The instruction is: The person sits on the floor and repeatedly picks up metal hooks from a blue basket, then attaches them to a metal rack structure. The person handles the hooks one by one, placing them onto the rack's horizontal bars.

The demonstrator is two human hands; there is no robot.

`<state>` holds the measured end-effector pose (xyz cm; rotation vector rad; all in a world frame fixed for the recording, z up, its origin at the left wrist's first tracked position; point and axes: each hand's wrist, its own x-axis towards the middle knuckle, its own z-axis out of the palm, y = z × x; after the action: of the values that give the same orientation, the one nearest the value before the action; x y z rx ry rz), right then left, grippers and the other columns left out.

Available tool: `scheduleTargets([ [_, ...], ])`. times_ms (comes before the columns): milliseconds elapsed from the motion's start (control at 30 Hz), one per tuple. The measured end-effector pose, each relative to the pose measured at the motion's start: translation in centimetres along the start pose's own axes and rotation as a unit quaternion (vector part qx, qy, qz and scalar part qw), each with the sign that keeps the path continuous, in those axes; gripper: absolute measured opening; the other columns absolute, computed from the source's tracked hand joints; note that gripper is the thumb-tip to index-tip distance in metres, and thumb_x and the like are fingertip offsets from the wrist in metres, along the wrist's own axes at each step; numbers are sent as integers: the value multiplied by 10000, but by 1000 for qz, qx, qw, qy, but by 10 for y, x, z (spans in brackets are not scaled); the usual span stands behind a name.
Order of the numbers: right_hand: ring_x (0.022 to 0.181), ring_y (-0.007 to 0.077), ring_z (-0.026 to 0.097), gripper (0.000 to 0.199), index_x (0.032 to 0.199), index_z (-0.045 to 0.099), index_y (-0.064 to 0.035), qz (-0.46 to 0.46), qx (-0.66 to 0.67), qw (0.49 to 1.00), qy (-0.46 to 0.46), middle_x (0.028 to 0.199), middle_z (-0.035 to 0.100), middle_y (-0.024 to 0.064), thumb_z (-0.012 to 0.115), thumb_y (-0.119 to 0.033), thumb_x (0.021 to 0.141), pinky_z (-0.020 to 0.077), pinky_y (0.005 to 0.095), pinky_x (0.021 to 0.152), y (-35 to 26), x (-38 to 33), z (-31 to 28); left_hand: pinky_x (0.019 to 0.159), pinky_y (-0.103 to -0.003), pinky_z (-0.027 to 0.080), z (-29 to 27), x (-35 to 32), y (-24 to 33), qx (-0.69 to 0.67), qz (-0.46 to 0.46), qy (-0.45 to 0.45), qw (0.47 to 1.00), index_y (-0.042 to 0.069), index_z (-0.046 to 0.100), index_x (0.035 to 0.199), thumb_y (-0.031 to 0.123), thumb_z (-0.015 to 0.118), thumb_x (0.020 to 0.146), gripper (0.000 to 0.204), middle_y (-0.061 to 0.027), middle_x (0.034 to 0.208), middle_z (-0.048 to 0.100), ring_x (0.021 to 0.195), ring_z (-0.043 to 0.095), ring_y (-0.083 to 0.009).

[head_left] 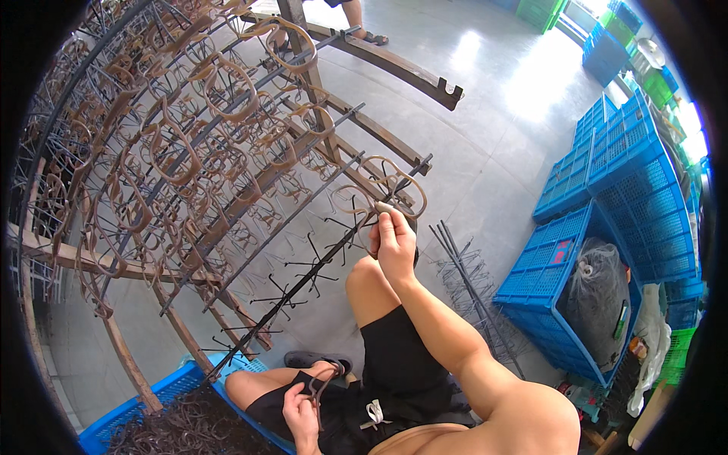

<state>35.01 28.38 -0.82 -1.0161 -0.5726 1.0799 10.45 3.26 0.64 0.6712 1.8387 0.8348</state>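
My right hand (394, 239) is raised at the end of a black rod with many short hooks (299, 284). Its fingers pinch a thin brown looped frame (419, 199), whose curves stand out around the rod's tip. Low in front of my lap, my left hand (302, 415) is closed on another brown curved loop (321, 383); its exact kind does not show. The hooked rod slopes down left toward a blue crate (110, 428) holding a heap of dark curved pieces (186, 425).
A brown metal rack (303, 83) at left carries several rods crowded with brown loops (171, 155); bar ends jut out. Hooked rods (474, 296) lie on the floor at right. Blue crates (531, 265) stand beyond, one holding a clear plastic bag (595, 303). Another person's legs (354, 17) show at top.
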Motion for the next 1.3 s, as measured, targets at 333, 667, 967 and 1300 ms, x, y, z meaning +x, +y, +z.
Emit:
scheduleTargets([
  [333, 413, 21, 345, 208, 1070, 596, -24, 33, -5, 999, 4, 546, 443, -49, 519, -145, 920, 269, 173, 366, -10, -1, 10, 405, -172, 238, 96, 18, 76, -249, -12, -240, 938, -21, 604, 1005, 163, 541, 898, 222, 73, 604, 419, 462, 331, -10],
  [667, 586, 1, 383, 258, 1119, 582, 17, -37, -169, 983, -55, 652, 483, -51, 580, -75, 879, 306, 153, 493, 1, -12, 12, 562, -249, 441, 122, 31, 79, -384, 137, -297, 864, 40, 524, 1011, 140, 511, 919, 137, -72, 786, 576, 627, 534, -138],
  [967, 558, 7, 355, 219, 1077, 622, -13, -118, -247, 960, -50, 636, 447, -89, 573, -112, 888, 287, 173, 475, -5, -2, 16, 758, -326, 525, 121, 40, 96, -420, 130, -213, 872, 12, 553, 997, 50, 537, 879, 126, -143, 1067, 582, 852, 613, -190],
  [1300, 485, -3, 332, 240, 1094, 622, -41, 38, -125, 990, -58, 578, 420, -88, 555, -175, 907, 246, 174, 413, -17, 4, 13, 762, -333, 531, 112, 37, 104, -447, 129, -195, 863, 41, 535, 944, -22, 605, 814, 160, -154, 1029, 610, 837, 630, -207],
])
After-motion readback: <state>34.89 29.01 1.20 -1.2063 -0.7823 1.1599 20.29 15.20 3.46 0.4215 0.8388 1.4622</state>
